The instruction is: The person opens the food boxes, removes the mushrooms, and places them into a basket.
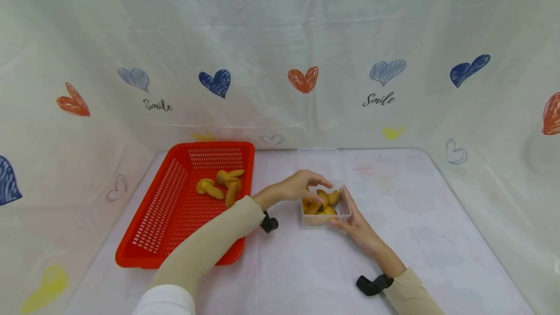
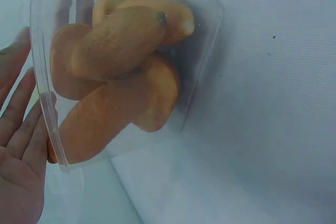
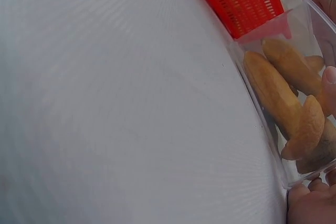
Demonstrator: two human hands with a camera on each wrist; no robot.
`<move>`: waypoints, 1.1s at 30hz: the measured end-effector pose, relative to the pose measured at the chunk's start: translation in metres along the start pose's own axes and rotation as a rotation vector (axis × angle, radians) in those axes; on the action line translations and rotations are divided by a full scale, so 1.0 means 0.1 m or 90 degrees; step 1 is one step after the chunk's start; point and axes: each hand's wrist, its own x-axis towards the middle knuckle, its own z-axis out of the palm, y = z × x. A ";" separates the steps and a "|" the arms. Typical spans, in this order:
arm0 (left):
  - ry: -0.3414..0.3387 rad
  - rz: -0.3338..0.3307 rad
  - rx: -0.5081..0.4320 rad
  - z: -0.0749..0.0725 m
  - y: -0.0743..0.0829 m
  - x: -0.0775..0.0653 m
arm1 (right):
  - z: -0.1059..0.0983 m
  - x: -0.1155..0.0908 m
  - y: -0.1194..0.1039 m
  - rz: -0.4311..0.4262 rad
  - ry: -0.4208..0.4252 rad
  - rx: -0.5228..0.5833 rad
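Note:
A clear plastic box holding several yellow-brown mushrooms stands on the table. My left hand reaches over its left side, thumb and fingers parted just above the mushrooms; no mushroom is visibly pinched. With my right hand I hold the box at its right side, thumb at the front corner and fingers along the wall. In the left wrist view, mushrooms show through the box wall, with the right hand against it. The right wrist view shows mushrooms inside the box too.
To the left, a red perforated basket holds a few more mushrooms, partly behind the left forearm. A clear lid stands up behind the box. A white sheet with printed hearts hangs behind the table.

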 end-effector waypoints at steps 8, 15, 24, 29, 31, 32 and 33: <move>0.015 -0.015 0.065 0.04 -0.03 0.02 | -0.01 0.01 0.00 0.001 0.001 -0.010; 0.019 -0.014 0.164 0.05 -0.05 0.01 | 0.00 0.01 0.00 -0.017 -0.004 0.002; 0.009 0.009 0.244 0.08 -0.09 0.03 | 0.00 0.01 0.02 -0.015 -0.004 0.005; 0.011 0.032 0.269 0.09 -0.10 0.02 | 0.00 0.01 0.02 -0.014 -0.002 -0.001; 0.014 0.037 0.276 0.09 -0.10 0.02 | 0.00 0.01 0.03 -0.012 -0.001 -0.005; 0.016 0.038 0.280 0.10 -0.10 0.01 | 0.00 0.01 0.03 -0.011 -0.001 -0.007; 0.017 0.040 0.284 0.10 -0.10 0.01 | 0.00 0.01 0.03 -0.009 -0.002 -0.009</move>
